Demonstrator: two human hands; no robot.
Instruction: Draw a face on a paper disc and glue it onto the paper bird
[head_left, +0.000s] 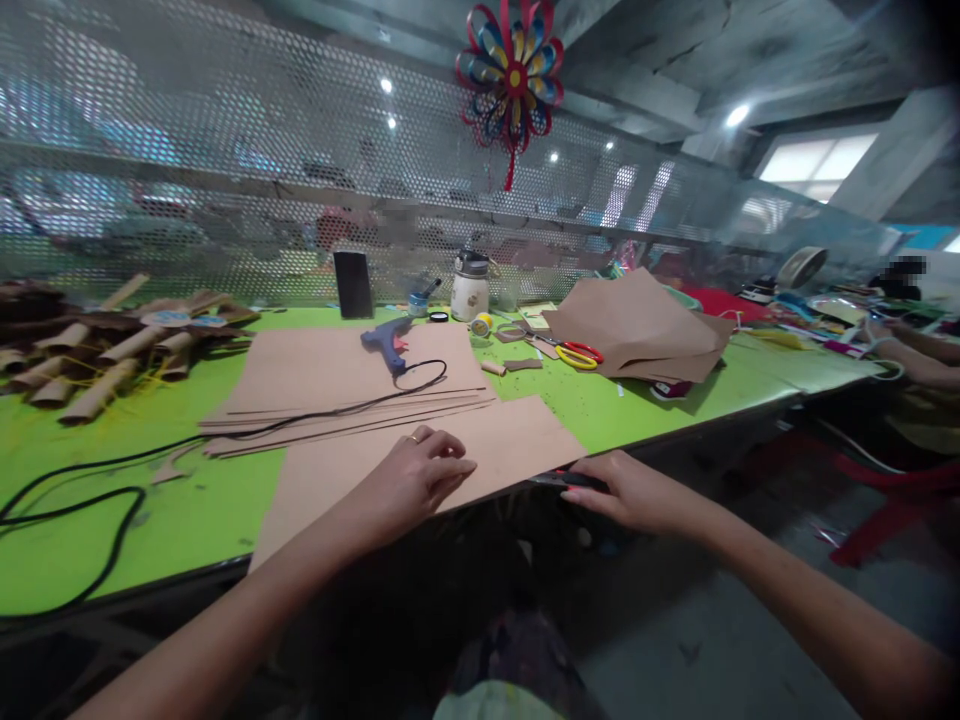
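Note:
My left hand (427, 470) hovers over or rests on the near sheet of brown kraft paper (517, 435); which of the two, I cannot tell. Its fingers are loosely bent, somewhat apart, and no object shows in them. At the table's front edge, by the right corner of that sheet, my right hand (619, 487) is closed on scissors (559, 479) with dark handles and red parts. Their blades point left and the fingers hide part of the handles. Behind the near sheet lies a stack of brown paper sheets (300, 375). A blue glue gun (386, 343) rests on that stack.
A black cord (277, 428) loops across the green table (187, 500). Cardboard tubes (105, 385) are piled left. A phone (353, 284), a white bottle (470, 288), red-yellow scissors (579, 355) and a heap of brown paper (637, 320) stand or lie behind. Another person's arm (915, 360) shows far right.

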